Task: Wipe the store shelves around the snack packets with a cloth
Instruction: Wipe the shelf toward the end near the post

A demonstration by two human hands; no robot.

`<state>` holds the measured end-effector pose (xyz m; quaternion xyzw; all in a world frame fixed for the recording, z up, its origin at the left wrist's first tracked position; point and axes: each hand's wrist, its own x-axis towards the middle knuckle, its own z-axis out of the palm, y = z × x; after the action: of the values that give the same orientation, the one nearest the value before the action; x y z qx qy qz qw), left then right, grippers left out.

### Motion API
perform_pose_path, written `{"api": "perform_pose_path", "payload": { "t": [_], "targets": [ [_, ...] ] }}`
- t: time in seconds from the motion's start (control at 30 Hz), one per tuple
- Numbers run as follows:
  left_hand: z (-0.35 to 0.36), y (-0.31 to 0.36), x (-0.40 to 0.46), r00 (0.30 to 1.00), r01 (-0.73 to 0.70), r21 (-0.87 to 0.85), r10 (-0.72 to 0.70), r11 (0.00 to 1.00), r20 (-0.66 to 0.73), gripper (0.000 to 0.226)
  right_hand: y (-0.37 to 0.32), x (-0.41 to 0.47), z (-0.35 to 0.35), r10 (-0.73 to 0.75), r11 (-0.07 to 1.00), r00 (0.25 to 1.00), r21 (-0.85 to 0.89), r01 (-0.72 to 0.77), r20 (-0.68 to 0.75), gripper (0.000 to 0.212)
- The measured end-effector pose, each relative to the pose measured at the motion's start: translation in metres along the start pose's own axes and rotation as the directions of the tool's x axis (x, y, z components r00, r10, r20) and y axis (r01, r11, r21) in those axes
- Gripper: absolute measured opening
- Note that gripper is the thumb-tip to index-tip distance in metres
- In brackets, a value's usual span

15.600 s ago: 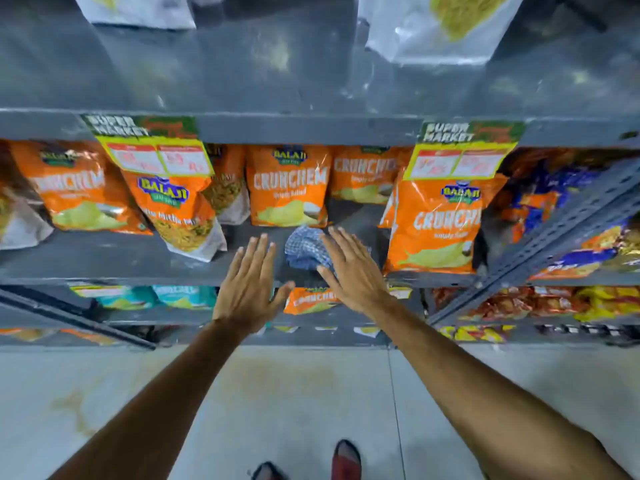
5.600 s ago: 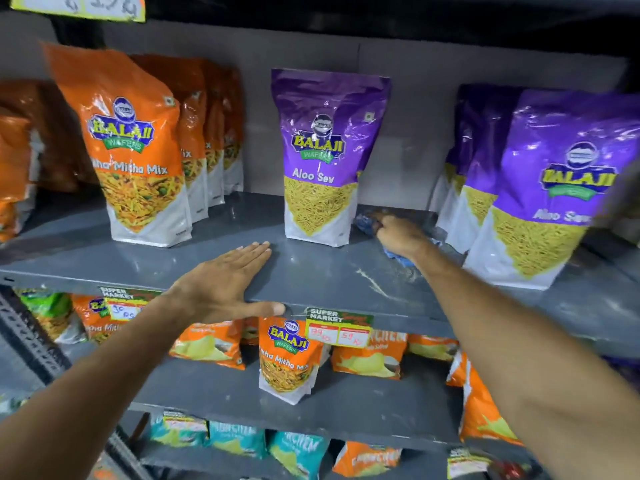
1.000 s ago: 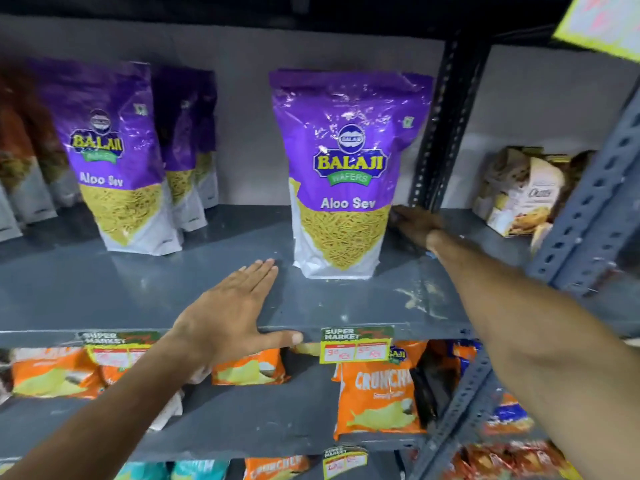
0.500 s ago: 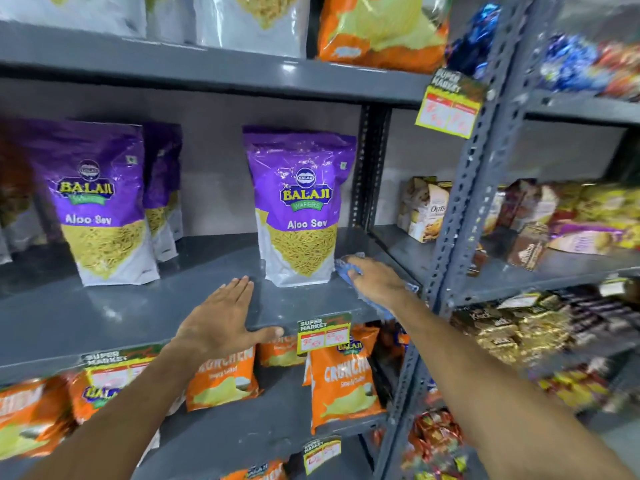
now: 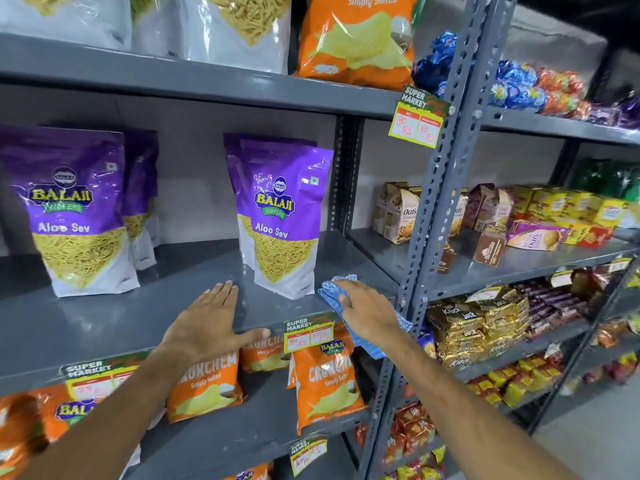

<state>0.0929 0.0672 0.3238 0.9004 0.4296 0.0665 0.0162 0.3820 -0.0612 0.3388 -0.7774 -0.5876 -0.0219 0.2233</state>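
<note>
A grey metal shelf point(image 5: 104, 317) carries purple Aloo Sev packets: one pair point(image 5: 282, 216) near the middle and another group point(image 5: 72, 209) at the left. My right hand point(image 5: 367, 311) presses a blue checked cloth point(image 5: 329, 289) flat on the shelf's front right corner, just right of the middle packets. The cloth's tail hangs over the shelf edge under my wrist. My left hand point(image 5: 207, 322) lies flat and open on the shelf front, left of those packets, thumb over the edge.
A perforated grey upright post point(image 5: 436, 209) stands just right of my right hand. Orange Crunchem packets point(image 5: 322, 382) fill the shelf below. Price tags point(image 5: 308, 334) hang on the shelf edge. A neighbouring rack holds biscuit boxes point(image 5: 398, 213) and gold packs point(image 5: 478, 327).
My right hand has drawn the cloth forward from beside the middle packet's back to the shelf's front right corner. The view has pulled back and risen. My left hand stays planted on the shelf front.
</note>
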Motion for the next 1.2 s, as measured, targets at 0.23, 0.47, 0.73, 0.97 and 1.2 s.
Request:
{"api": "perform_pose_path", "payload": {
  "t": [0.23, 0.47, 0.73, 0.97, 1.2],
  "targets": [
    [0.004, -0.004, 0.004, 1.0, -0.004, -0.002, 0.004, 1.0, -0.005, 0.135, 0.015, 0.025, 0.001, 0.019, 1.0, 0.999, 0.004, -0.02, 0.038, 0.045],
    [0.003, -0.004, 0.005, 1.0, -0.002, 0.023, 0.002, 1.0, 0.003, 0.137, 0.014, 0.036, 0.003, 0.059, 0.995, 0.998, 0.08, -0.058, -0.006, 0.044],
    [0.001, -0.002, 0.003, 1.0, 0.009, 0.035, -0.01, 0.999, 0.015, 0.135, 0.042, 0.011, -0.006, -0.13, 0.938, 0.99, 0.331, 0.104, 0.057, 0.034],
    [-0.002, 0.002, 0.0, 1.0, 0.01, 0.033, -0.01, 0.999, 0.003, 0.13, 0.018, 0.016, 0.001, -0.282, 0.958, 0.958, 0.076, 0.278, 0.052, 0.037],
    [-0.002, 0.001, 0.0, 1.0, 0.008, 0.041, -0.008, 0.999, 0.009, 0.131, -0.014, 0.033, 0.012, -0.163, 0.986, 0.985, 0.015, 0.164, -0.053, 0.042]
  ]
}}
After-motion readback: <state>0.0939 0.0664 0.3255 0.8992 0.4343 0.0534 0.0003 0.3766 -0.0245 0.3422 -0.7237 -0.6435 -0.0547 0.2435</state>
